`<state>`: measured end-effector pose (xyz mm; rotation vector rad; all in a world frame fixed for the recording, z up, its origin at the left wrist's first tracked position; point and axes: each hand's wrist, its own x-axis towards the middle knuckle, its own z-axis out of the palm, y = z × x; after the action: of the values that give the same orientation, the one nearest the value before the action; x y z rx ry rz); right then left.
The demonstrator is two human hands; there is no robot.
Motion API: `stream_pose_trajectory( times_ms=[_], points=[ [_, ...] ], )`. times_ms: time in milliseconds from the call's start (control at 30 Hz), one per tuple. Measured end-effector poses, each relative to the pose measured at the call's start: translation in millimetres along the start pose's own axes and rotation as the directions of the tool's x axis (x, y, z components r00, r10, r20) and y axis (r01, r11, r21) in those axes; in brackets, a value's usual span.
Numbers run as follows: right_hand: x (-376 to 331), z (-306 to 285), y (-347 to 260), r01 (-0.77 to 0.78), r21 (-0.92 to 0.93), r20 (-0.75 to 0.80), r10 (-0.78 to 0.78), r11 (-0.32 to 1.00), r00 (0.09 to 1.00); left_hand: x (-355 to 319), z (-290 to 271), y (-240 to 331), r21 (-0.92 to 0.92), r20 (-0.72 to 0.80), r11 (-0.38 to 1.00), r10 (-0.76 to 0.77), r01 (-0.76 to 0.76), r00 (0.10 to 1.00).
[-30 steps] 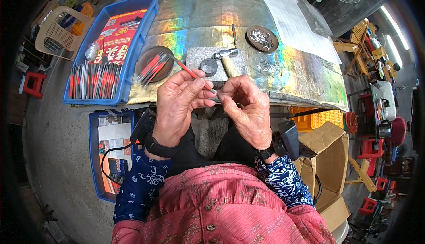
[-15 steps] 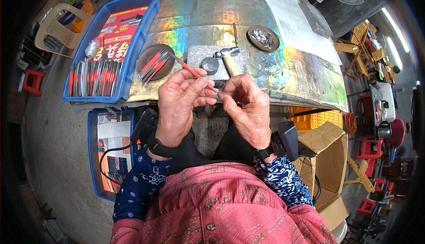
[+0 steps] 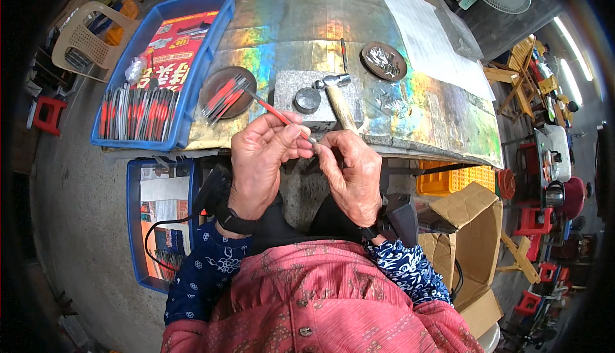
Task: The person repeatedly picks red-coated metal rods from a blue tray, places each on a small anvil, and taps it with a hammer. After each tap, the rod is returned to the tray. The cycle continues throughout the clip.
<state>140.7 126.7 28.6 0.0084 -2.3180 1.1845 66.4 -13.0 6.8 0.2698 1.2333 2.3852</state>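
Observation:
In front of the table edge, my left hand (image 3: 259, 167) pinches a slim red rod with a dark end (image 3: 277, 113), slanting from upper left to lower right. My right hand (image 3: 351, 170) is closed at the rod's lower end, thumb and forefinger together; whatever is between them is too small to make out. Beyond my hands, a hammer (image 3: 339, 106) with a pale wooden handle and a round dark metal block (image 3: 307, 100) rest on a grey stone slab (image 3: 291, 81). Left of the slab, a brown dish (image 3: 210, 81) holds several similar red and dark rods.
A brown dish (image 3: 365, 65) of small silvery pieces stands at the back right, with loose pieces (image 3: 392, 100) beside it. A blue tray (image 3: 221, 23) packed with rods lies at the left. Below are another blue tray (image 3: 131, 225), a yellow crate (image 3: 448, 181) and a cardboard box (image 3: 477, 231).
My right hand has shifted slightly left and its fingers are drawn closer around the rod's end. The left hand keeps its pinch on the rod, at nearly the same slant.

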Motion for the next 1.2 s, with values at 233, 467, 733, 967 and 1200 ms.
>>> stream_pose_trajectory(
  times_ms=[233, 467, 733, 967, 1200],
  points=[
    [10, 10, 3, -0.008, -0.059, -0.040, 0.006, 0.998, 0.999, 10, 2, -2, 0.020, -0.017, 0.997, 0.074, -0.073, 0.997],
    [16, -13, 13, 0.126, -0.402, -0.013, -0.143, 0.907, 0.990, 37, 0, 10, 0.166, 0.003, 0.971, 0.173, -0.171, 0.985],
    [5, -25, 23, 0.022, -0.571, 0.089, 0.036, 0.821, 0.995, 64, -3, 4, 0.446, 0.051, 0.850, 0.287, -0.279, 0.957],
    [4, -22, 27, -0.058, -0.557, 0.116, 0.147, 0.828, 0.982, 68, -2, -1, 0.538, 0.051, 0.794, 0.304, -0.283, 0.951],
    [5, -21, 28, -0.080, -0.542, 0.117, 0.169, 0.837, 0.979, 67, 1, -3, 0.530, 0.041, 0.787, 0.348, -0.316, 0.936]
  ],
)
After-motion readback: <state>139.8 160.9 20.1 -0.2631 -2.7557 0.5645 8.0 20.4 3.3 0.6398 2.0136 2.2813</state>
